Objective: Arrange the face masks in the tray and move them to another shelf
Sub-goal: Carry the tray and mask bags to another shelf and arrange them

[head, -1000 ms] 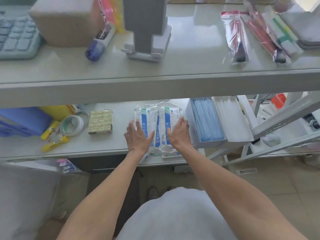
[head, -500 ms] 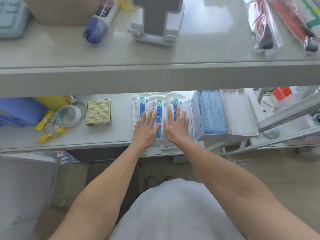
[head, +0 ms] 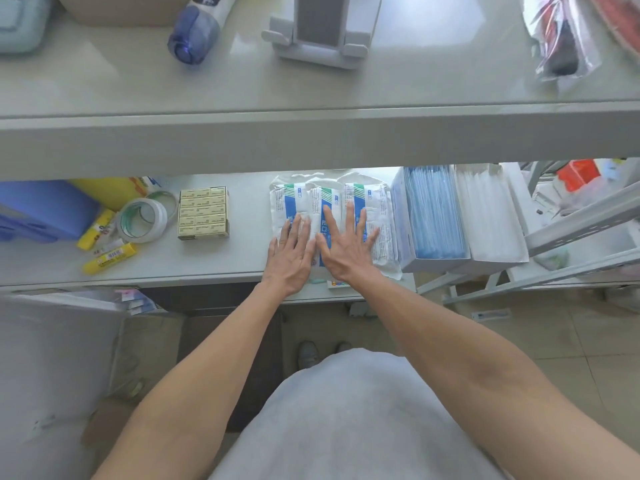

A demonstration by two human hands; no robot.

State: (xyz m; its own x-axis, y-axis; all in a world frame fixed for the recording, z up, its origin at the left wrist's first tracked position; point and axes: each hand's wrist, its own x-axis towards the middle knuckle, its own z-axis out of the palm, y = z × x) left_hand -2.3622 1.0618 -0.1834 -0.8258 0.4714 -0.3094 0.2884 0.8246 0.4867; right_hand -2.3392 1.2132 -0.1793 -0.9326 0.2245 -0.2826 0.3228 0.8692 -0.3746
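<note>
**Item:** left hand [head: 291, 259] and right hand [head: 346, 252], nearest the viewer. Both are lying palm-down with fingers straight and spread, pressing on top of the goods. Neither is clasping anything.

**Item:** face-mask packets [head: 367, 202], directly under both palms.
- Three sealed white wrappers with blue and green bands are showing side by side.
- They are lying flat on the lower shelf [head: 239, 261] near its front edge, the rightmost just beside the tray [head: 399, 220].
- Whether more are lying beneath cannot be told.

Handling, as judged:
- The packets are looking light, soft and compressible.
- The film wrappers are probably slick, so the packets are likely to slide over one another when pushed.
- They are not fragile, though creasing is possible.
- Best hold: squaring the group from its two outer long edges, then lifting with fingers under and thumbs over, rather than pinching a corner seal.

**Item:** tray, right of the packets. It has two compartments. Blue masks [head: 434, 216] are standing on edge in the left one, and pale sheets of unclear kind are filling the right.

**Item:** upper shelf [head: 311, 140], farthest, overhanging the work. Getting the load clear is calling for a low draw toward the body.
</note>
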